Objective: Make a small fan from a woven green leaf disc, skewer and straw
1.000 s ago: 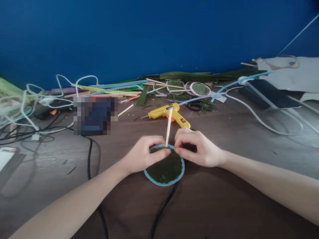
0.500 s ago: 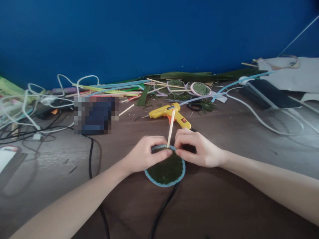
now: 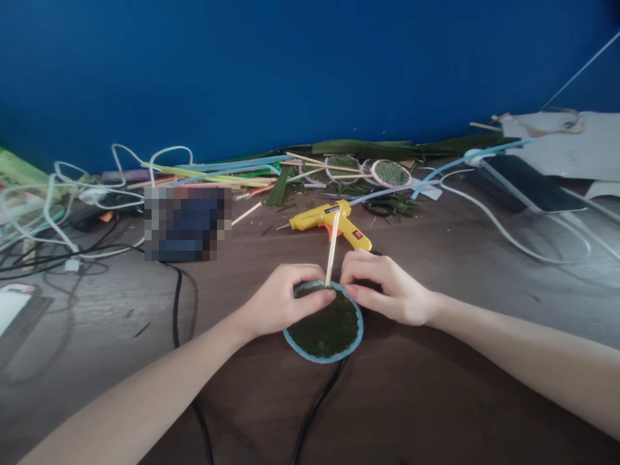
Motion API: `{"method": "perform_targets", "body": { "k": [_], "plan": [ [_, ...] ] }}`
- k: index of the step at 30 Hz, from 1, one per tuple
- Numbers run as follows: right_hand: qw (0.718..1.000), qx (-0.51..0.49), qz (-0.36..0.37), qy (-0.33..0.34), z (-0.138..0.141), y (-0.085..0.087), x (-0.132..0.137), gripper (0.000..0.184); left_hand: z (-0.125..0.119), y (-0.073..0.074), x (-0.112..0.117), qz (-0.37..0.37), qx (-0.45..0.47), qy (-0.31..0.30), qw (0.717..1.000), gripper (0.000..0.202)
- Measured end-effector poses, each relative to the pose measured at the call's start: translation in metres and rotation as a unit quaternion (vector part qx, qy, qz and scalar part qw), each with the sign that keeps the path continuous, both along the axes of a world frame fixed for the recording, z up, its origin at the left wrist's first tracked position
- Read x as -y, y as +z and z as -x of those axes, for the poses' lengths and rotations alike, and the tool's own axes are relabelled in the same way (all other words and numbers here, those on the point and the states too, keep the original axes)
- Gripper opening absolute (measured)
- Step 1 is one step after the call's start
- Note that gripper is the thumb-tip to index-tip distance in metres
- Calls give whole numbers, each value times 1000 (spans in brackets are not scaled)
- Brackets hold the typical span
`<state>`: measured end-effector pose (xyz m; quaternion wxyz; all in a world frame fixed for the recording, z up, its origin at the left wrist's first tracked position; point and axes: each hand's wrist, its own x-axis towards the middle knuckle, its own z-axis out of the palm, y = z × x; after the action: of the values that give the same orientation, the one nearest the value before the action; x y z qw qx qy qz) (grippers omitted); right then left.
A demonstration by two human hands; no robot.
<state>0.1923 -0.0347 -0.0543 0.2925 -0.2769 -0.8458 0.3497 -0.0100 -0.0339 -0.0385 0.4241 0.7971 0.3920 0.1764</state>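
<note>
A round dark green disc [image 3: 323,329] with a light blue rim is held between my hands, above the brown table. A thin pale wooden stick [image 3: 332,252] meets its far edge and points away from me. My left hand [image 3: 285,297] pinches the disc at its upper left, thumb on the face near the stick's end and fingers behind. My right hand [image 3: 387,287] is closed at the upper right rim, thumb and curled fingers together on the edge. Just beyond lies a yellow glue gun [image 3: 317,217] with an orange trigger, partly behind the stick.
Blue and yellow strips, sticks and green leaf scraps lie along the blue wall, with a pink-rimmed disc [image 3: 391,172] among them. White cables [image 3: 51,200] tangle at left beside a pixelated patch. A phone [image 3: 533,181] leans at right. A black cord [image 3: 317,400] runs under the disc.
The disc has shifted slightly to the right. My right thumb has moved a little to the right along the rim, away from the stick. My left hand stays in place.
</note>
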Motion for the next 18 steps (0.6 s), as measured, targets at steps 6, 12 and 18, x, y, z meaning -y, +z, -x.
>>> {"method": "perform_targets", "body": {
  "k": [6,12,18],
  "plan": [
    [1000,-10,5,-3,-1,1,0,16,0,1,0,-5,12,0,1000,23],
    [1000,-7,8,11,-1,1,-1,21,1,-1,0,0,19,1,1000,23],
    [1000,-1,12,26,0,1,-2,26,1,0,0,16,11,5,1000,23]
  ]
}}
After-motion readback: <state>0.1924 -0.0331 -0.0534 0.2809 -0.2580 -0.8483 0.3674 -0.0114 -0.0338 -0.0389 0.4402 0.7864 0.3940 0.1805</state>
